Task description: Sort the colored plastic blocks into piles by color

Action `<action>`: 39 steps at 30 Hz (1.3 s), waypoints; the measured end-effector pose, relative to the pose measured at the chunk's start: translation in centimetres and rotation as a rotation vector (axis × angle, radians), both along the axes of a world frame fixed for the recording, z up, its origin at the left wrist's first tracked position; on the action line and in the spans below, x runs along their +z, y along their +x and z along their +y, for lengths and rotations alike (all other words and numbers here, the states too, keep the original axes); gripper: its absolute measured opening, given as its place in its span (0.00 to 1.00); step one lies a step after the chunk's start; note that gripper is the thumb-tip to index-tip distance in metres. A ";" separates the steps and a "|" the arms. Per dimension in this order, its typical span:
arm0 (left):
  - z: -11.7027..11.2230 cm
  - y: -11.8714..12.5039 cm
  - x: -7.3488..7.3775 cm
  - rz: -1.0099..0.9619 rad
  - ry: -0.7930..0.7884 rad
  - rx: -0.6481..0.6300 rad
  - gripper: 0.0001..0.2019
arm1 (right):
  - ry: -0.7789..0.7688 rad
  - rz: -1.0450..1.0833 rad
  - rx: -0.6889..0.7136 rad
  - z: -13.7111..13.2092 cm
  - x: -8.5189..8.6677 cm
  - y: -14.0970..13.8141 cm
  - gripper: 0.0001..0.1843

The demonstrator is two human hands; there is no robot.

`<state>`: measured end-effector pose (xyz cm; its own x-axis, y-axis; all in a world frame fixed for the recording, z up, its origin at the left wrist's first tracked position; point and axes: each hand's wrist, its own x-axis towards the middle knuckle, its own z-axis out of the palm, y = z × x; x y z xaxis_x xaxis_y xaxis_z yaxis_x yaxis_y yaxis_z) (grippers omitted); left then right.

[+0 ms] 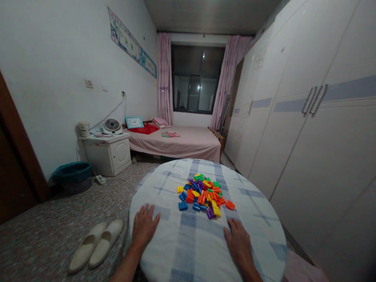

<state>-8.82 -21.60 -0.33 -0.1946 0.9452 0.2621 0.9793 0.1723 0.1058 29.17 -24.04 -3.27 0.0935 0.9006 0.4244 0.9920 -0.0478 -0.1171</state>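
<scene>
On the round table's checked cloth (164, 243) lies a heap of plastic building blocks (202, 196) in red-orange, blue, yellow, green and purple. My left hand (145, 225) rests flat on the cloth at the left, fingers spread, apart from the heap. To the right, my right hand (238, 238) lies palm down just in front of the heap, fingers stretched out and holding nothing. Nearest to it are a purple block (210, 213), a yellow block (216, 209) and a single orange block (230, 205) at the heap's right edge.
Beyond the table stands a bed (188, 143) with a pink sheet. White wardrobes (317, 164) line the right side. At the left are a white cabinet (120, 156) with a small fan (112, 125), a teal bin (73, 172) and pale slippers (96, 244) on the floor.
</scene>
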 end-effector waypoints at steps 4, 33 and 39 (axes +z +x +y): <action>0.1 0.1 0.0 0.015 -0.003 0.013 0.26 | -0.007 0.019 0.000 0.0 -0.1 0.0 0.25; 0.4 -0.2 -0.5 -0.003 -0.048 0.013 0.28 | 0.046 -0.012 -0.013 0.3 -0.8 0.1 0.25; 0.5 -0.3 -0.8 -0.002 -0.029 0.015 0.29 | 0.072 0.003 0.003 0.4 -1.1 0.3 0.23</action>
<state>-9.09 -21.06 -1.12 -0.2092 0.9495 0.2340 0.9764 0.1898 0.1029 29.47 -23.59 -4.38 0.0922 0.8678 0.4883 0.9918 -0.0363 -0.1226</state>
